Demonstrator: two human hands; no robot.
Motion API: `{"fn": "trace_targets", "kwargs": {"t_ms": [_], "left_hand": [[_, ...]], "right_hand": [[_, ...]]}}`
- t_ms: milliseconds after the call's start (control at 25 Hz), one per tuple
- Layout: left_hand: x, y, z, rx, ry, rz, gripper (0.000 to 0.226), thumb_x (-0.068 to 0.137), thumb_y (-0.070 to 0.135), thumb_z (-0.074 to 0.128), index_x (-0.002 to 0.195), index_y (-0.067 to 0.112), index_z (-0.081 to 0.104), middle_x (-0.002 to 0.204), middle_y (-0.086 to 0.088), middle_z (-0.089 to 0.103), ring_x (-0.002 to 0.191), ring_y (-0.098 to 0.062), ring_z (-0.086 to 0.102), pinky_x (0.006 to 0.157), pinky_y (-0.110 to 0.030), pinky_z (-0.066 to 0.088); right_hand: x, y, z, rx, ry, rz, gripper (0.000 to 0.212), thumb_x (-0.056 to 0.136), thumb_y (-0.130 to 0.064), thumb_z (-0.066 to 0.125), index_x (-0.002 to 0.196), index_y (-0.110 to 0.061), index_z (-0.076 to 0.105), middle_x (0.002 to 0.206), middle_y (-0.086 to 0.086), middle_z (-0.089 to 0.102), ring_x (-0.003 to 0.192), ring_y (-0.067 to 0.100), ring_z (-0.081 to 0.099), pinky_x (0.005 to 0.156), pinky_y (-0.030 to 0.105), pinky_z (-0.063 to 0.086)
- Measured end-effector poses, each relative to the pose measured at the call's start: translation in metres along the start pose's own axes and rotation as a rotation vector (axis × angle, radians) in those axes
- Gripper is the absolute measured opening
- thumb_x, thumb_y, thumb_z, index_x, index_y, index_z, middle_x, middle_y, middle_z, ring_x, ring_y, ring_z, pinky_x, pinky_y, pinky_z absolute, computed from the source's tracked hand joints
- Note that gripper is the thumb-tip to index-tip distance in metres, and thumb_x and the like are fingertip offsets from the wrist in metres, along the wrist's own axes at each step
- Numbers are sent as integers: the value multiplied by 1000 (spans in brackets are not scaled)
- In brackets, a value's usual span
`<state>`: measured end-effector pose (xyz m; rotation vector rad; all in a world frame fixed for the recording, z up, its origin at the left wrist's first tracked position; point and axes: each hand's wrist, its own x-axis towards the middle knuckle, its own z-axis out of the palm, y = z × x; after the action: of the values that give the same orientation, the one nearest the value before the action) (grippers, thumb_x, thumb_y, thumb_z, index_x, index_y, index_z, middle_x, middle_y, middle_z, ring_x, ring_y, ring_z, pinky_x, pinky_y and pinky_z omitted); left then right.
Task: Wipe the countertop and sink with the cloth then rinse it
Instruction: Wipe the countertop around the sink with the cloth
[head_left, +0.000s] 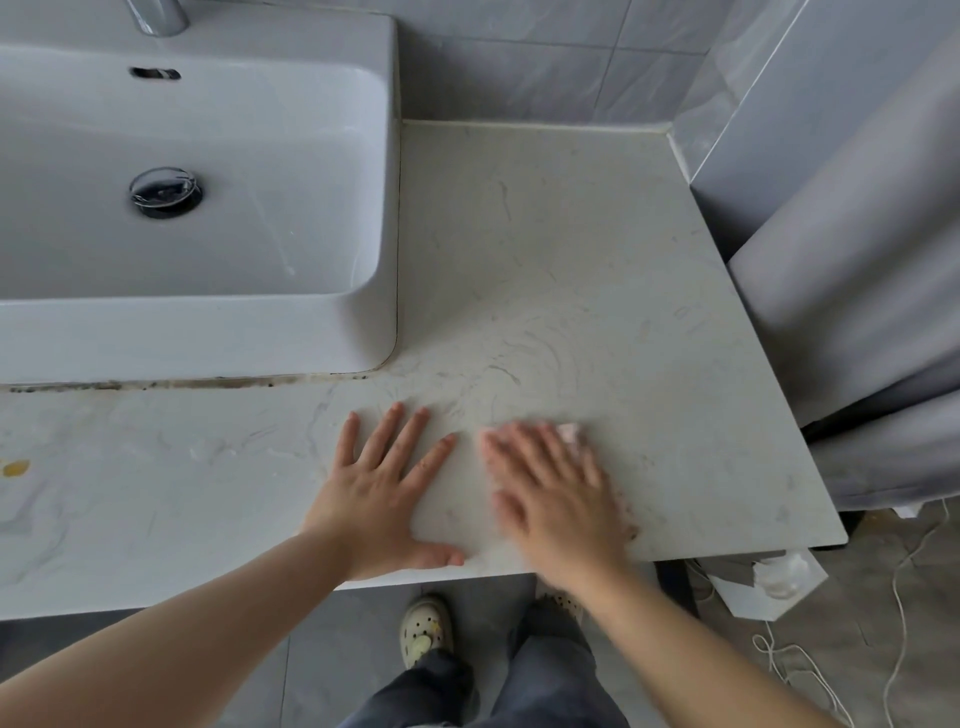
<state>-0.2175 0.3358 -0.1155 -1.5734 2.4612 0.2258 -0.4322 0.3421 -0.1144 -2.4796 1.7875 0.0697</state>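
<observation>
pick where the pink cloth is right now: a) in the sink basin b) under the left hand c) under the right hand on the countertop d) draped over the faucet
c: the pink cloth peeks out from under the flat right hand on the countertop, while the left hand lies on bare stone beside it.

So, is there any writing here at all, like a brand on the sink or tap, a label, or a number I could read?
No text can be read anywhere in this view.
sink: plain white, no brand mark shows.
faucet: only its base is in view, unmarked.
cloth: mostly hidden under the right hand, blurred, no label visible.
white carton on the floor: no print shows.
</observation>
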Motion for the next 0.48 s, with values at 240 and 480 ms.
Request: {"fn": "trace_targets", "kwargs": {"t_ms": [240,480], "left_hand": [[-3,1,-2,1,26,-11,115,59,96,13,147,22,15,153,-11,17,142,-34,8,109,-57,5],[-2,1,-2,-67,19,-58,119,58,96,19,142,13,29,147,-6,32,138,-23,18,105,-55,14]], "right_hand": [[-13,11,2,18,22,298,65,88,-54,7,148,-30,11,156,-2,19,144,25,16,115,49,6],[46,26,-2,-14,21,-17,61,90,-58,8,148,-36,13,155,-5,25,143,24,21,116,44,8]]}}
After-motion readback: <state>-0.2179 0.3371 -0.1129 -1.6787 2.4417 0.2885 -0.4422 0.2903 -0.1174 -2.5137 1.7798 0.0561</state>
